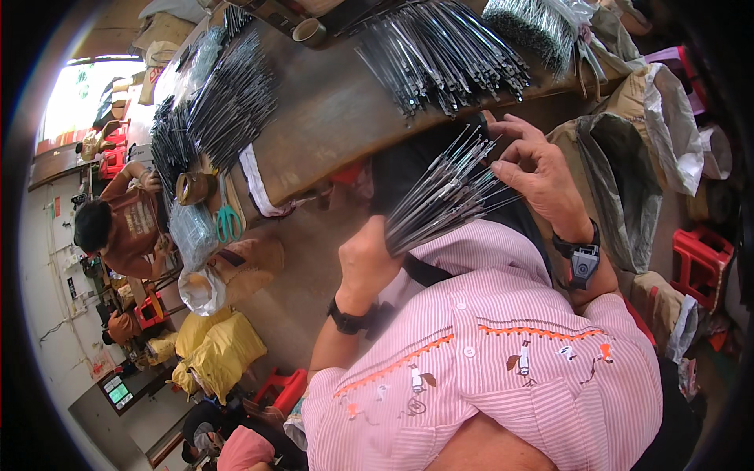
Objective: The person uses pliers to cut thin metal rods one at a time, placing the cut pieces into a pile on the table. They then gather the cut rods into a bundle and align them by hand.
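My left hand (369, 263) is closed in a fist round a bundle of thin dark cables (444, 192) with small metal ends. The bundle slants up to the right over my lap, its loose ends fanned out. Beside those ends is my right hand (538, 173), thumb and forefinger pinched together at the tips and the other fingers loosely bent. Whatever lies in that pinch is too small to make out. A large pile of similar cables (444, 59) rests on the wooden table (330, 118) just beyond my hands.
Another dark cable pile (232, 102) covers the table's left end, near green-handled scissors (228, 224). Thin silvery pieces (530, 31) lie at the far right. Open sacks (620, 173) and a red stool (701, 267) stand to my right. A co-worker (129, 220) sits at left, beyond yellow sacks (216, 349).
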The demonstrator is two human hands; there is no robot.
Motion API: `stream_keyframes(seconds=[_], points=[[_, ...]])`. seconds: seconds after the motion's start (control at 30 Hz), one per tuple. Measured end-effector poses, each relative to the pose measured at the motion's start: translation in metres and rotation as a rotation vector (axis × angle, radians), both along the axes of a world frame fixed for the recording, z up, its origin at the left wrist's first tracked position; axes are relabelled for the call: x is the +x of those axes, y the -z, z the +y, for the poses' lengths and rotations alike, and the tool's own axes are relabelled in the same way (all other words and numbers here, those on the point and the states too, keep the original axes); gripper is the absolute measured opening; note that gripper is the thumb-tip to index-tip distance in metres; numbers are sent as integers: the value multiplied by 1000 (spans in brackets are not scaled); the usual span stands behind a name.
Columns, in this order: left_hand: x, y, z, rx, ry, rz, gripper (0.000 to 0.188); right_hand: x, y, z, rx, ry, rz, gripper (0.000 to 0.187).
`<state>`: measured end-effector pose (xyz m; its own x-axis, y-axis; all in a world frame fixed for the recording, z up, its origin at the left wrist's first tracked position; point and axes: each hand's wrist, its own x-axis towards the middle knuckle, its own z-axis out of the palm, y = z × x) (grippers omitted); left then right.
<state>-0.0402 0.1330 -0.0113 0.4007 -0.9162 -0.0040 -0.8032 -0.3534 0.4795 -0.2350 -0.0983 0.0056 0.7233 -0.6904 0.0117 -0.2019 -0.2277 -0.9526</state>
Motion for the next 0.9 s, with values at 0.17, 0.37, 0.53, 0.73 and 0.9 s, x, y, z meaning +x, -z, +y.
stream_keyframes(seconds=[0.17,0.37,0.53,0.73,0.9], points=[[0,1,0,-11,-8,-8,40,-7,-11,-9,73,139,-36,19],[1,1,-3,-30,8,-64,36,-5,-27,4,-281,94,-11,20],[2,1,-4,9,18,-71,40,4,-27,16,-315,-21,-49,18],[2,0,1,5,-5,-62,39,-4,-30,-1,-365,56,-57,19],[1,5,-2,-35,10,-55,35,-5,-31,4,-176,-43,-36,18]])
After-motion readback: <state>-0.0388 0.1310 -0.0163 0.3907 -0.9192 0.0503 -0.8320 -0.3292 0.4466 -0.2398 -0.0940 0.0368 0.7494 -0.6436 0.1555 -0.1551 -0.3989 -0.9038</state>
